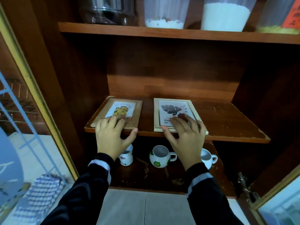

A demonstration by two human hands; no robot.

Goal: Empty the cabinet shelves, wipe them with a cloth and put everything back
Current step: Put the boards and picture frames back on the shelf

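Observation:
Two picture frames lie flat on the middle shelf (227, 127) of a brown wooden cabinet. The brown frame (120, 109) holds a yellow picture; my left hand (112, 135) grips its near edge, fingers on top and thumb under the shelf's front lip. The cream frame (174, 111) shows a dark leaf print; my right hand (186, 137) holds its near edge the same way. A blue-and-white checked cloth (40, 194) lies on the floor at lower left.
Below stand three white mugs: one with a red label (126, 157), one with green patches (160, 157), one plain (208, 157). The upper shelf carries a dark glass jar (107, 12) and clear containers of white grains (225, 17). Glass cabinet doors (279, 207) hang open on both sides.

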